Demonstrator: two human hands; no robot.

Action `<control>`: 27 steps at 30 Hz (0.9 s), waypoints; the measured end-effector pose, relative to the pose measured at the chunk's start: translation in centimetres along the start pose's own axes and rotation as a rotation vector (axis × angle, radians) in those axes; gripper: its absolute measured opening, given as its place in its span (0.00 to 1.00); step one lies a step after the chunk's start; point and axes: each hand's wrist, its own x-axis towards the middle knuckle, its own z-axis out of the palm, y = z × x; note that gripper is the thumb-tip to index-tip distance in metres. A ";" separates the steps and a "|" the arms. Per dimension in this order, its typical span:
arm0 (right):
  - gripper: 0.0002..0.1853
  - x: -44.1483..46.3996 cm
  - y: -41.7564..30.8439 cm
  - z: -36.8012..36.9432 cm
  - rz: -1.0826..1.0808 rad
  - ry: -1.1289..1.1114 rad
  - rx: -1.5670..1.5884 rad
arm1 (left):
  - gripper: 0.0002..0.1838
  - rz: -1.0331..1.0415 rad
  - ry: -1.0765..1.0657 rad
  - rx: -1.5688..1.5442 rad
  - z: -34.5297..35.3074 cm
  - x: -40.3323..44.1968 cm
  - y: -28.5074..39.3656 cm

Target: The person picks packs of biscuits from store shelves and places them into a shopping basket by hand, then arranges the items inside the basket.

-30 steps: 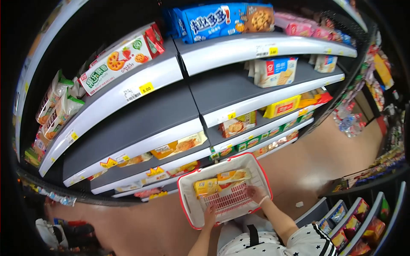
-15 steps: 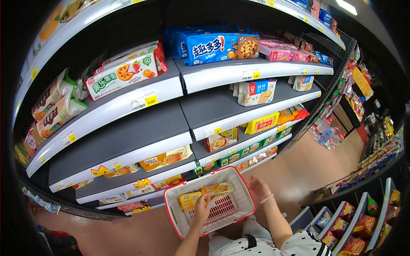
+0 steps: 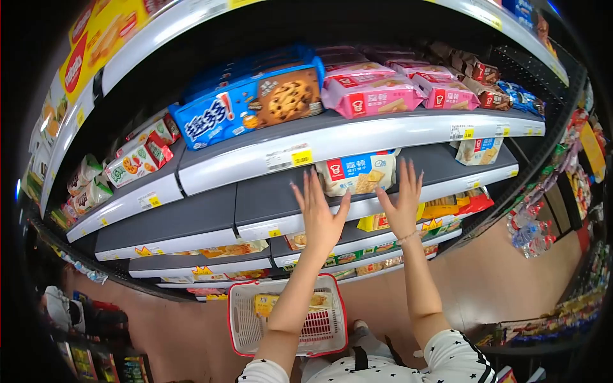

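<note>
A white and blue cracker package point(image 3: 361, 173) sits on the middle shelf, between my two hands. My left hand point(image 3: 321, 214) is at its left side, fingers spread and pointing up, holding nothing. On the right side of the package, my right hand point(image 3: 402, 203) has its fingers apart, also with nothing in it. Whether the fingertips touch the package I cannot tell. Below my forearms, a white basket with a red rim point(image 3: 341, 306) holds yellow packages point(image 3: 264, 304); my left forearm partly covers it.
Blue cookie packs point(image 3: 255, 105) and pink wafer packs point(image 3: 373, 96) lie on the shelf above. Another white cracker package point(image 3: 479, 152) is further right. Water bottles point(image 3: 531, 233) stand on the floor at the right. Part of a person point(image 3: 64, 309) shows at the lower left.
Both hands have moved up from the basket to the shelf, one on each side of the cracker package. The view has shifted closer to the shelves.
</note>
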 end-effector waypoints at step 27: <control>0.38 -41.9 -9.5 8.8 1.088 -1.521 0.806 | 0.40 -1.082 -0.415 -0.077 -12.3 -41.5 -13.2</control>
